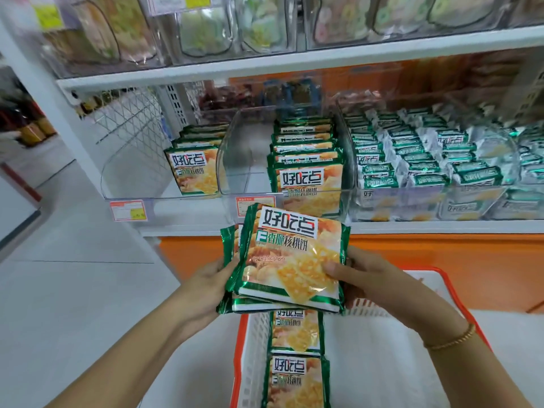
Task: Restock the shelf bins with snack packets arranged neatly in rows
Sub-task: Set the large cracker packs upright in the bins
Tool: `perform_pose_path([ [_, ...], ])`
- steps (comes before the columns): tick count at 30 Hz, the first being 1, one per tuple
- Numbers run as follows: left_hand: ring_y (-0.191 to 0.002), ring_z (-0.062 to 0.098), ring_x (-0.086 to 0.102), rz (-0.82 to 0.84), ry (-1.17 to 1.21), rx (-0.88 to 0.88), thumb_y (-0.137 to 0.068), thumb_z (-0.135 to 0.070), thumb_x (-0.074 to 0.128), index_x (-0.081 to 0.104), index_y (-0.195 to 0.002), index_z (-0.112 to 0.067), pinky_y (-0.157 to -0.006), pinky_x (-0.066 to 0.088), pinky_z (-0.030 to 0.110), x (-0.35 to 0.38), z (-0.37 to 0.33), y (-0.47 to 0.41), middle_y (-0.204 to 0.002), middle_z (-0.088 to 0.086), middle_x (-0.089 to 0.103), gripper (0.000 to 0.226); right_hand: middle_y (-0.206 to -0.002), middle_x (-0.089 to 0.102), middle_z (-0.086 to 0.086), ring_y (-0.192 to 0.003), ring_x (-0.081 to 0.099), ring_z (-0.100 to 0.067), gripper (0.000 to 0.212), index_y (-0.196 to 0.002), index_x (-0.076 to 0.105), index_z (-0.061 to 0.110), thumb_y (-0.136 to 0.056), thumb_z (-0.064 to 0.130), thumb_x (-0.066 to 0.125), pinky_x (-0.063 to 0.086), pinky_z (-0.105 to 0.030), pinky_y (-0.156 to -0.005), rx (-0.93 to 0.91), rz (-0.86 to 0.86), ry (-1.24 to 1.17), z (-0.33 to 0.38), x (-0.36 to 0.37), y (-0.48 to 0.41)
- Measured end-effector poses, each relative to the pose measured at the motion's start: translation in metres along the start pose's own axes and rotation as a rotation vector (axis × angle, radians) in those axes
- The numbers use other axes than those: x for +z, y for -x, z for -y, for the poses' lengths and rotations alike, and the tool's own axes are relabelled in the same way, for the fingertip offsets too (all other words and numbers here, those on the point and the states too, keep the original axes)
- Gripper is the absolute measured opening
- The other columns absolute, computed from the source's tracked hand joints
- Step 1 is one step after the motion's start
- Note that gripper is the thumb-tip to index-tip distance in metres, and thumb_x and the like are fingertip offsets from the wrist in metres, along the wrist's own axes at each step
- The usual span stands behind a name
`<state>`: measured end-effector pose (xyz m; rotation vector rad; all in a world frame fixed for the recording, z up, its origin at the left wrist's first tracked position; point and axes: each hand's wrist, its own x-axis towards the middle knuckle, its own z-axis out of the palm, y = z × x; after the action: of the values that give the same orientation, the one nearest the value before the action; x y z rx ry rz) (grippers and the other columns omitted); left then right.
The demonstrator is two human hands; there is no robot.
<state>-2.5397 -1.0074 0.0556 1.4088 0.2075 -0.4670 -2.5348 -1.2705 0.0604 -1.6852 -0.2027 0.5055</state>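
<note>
You hold a stack of packets point(287, 260) between both hands, just below the shelf edge point(441, 226) and right above the basket point(253, 348). Your left hand point(212, 285) grips the stack's left edge, its fingers wrapped round the side. Your right hand point(362, 278) clamps the right edge, with the thumb pressed flat on the top packet's face. The hands are apart, one on each side, and the stack is tipped up toward you so the front label reads clearly. A bracelet point(453, 338) sits on your right wrist.

Under the stack, the basket is white with an orange rim, and more of the same packets point(297, 381) lie flat in a line down its left side.

On the shelf, the clear middle bin point(250, 160) has one row of matching packets point(306, 160) standing upright along its right wall. The left bin point(132, 172) has a row point(194, 166) of the same kind against its right wall. The right bin point(435, 201) is packed with smaller green-and-white packets point(426, 160) in several rows. A price tag point(128, 210) hangs on the left bin's front. The shelf above carries clear bins of sweets point(206, 33), too blurred to tell apart.
</note>
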Motion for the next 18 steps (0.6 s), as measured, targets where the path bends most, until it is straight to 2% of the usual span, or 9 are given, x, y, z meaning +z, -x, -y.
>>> perform_pose_path([
  [3,-0.107,0.026,0.065,0.040,-0.048,-0.018,-0.094,-0.043,0.044,0.061,-0.122,-0.009,-0.079,0.056,0.031,0.001,-0.005,-0.003,-0.117,0.013,0.067,0.046,-0.096,0.073,-0.004,-0.083,0.069,-0.026,0.045,-0.114,0.060,0.016,-0.080,0.046,0.058,0.056,-0.030,-0.067,-0.023,-0.006,0.023,0.001,0.001,-0.002],
  [5,-0.106,0.026,0.066,0.082,-0.052,-0.062,-0.078,-0.065,0.047,0.069,-0.112,-0.018,-0.079,0.057,0.033,0.002,-0.018,-0.002,-0.115,0.012,0.068,0.061,-0.100,0.073,-0.004,-0.090,0.069,-0.027,0.044,-0.114,0.060,0.018,-0.080,0.046,0.059,0.058,-0.039,-0.079,-0.022,0.001,-0.014,0.004,-0.001,-0.003],
  [7,-0.104,0.025,0.066,0.173,-0.075,-0.094,-0.061,-0.075,0.059,0.072,-0.106,-0.022,-0.077,0.057,0.033,0.000,-0.034,0.000,-0.112,0.010,0.069,0.071,-0.101,0.073,-0.003,-0.093,0.069,-0.026,0.041,-0.113,0.061,0.023,-0.079,0.046,0.060,0.057,-0.044,-0.082,-0.039,0.013,-0.027,0.008,-0.001,-0.006],
  [8,-0.105,0.024,0.066,0.212,-0.115,-0.089,-0.057,-0.072,0.070,0.068,-0.110,-0.021,-0.078,0.057,0.032,-0.003,-0.041,0.000,-0.113,0.009,0.069,0.074,-0.098,0.073,0.000,-0.091,0.070,-0.025,0.038,-0.111,0.061,0.026,-0.079,0.046,0.060,0.058,-0.042,-0.077,-0.052,0.017,-0.011,0.011,0.000,-0.009],
  [10,-0.105,0.021,0.066,0.220,-0.232,-0.028,-0.049,-0.051,0.088,0.058,-0.119,-0.020,-0.079,0.055,0.026,-0.009,-0.049,0.000,-0.113,0.004,0.070,0.082,-0.091,0.073,0.007,-0.083,0.071,-0.019,0.029,-0.104,0.063,0.034,-0.078,0.046,0.061,0.058,-0.033,-0.067,-0.084,0.025,0.071,0.022,0.001,-0.016],
  [12,-0.102,0.020,0.067,0.144,-0.284,0.080,-0.047,-0.038,0.086,0.055,-0.121,-0.022,-0.078,0.055,0.024,-0.011,-0.054,-0.001,-0.111,0.000,0.071,0.082,-0.093,0.071,0.011,-0.081,0.070,-0.013,0.030,-0.101,0.061,0.039,-0.073,0.052,0.062,0.058,-0.031,-0.068,-0.109,0.024,0.190,0.041,-0.002,-0.025],
  [14,-0.095,0.018,0.070,0.061,-0.270,0.195,-0.044,-0.037,0.081,0.056,-0.115,-0.024,-0.073,0.056,0.022,-0.012,-0.062,-0.003,-0.105,-0.001,0.073,0.077,-0.105,0.066,0.023,-0.094,0.064,-0.004,0.057,-0.112,0.054,0.044,-0.061,0.066,0.065,0.054,-0.026,-0.074,-0.150,-0.013,0.415,0.070,-0.013,-0.036],
  [16,-0.090,0.015,0.071,-0.021,-0.293,0.302,-0.041,-0.041,0.079,0.057,-0.111,-0.026,-0.070,0.055,0.020,-0.016,-0.070,-0.002,-0.099,-0.006,0.074,0.075,-0.128,0.041,0.034,-0.110,0.047,0.002,0.098,-0.137,0.026,0.053,-0.049,0.078,0.062,0.040,-0.014,-0.080,-0.205,-0.061,0.780,0.110,-0.022,-0.046],
  [18,-0.087,0.005,0.069,-0.099,-0.407,0.404,-0.039,-0.047,0.077,0.055,-0.109,-0.029,-0.068,0.053,0.014,-0.020,-0.076,0.001,-0.096,-0.016,0.072,0.076,-0.148,0.023,0.028,-0.126,0.035,0.002,0.116,-0.145,0.002,0.052,-0.049,0.081,0.060,0.031,-0.013,-0.093,-0.322,0.000,1.069,0.152,-0.023,-0.056],
])
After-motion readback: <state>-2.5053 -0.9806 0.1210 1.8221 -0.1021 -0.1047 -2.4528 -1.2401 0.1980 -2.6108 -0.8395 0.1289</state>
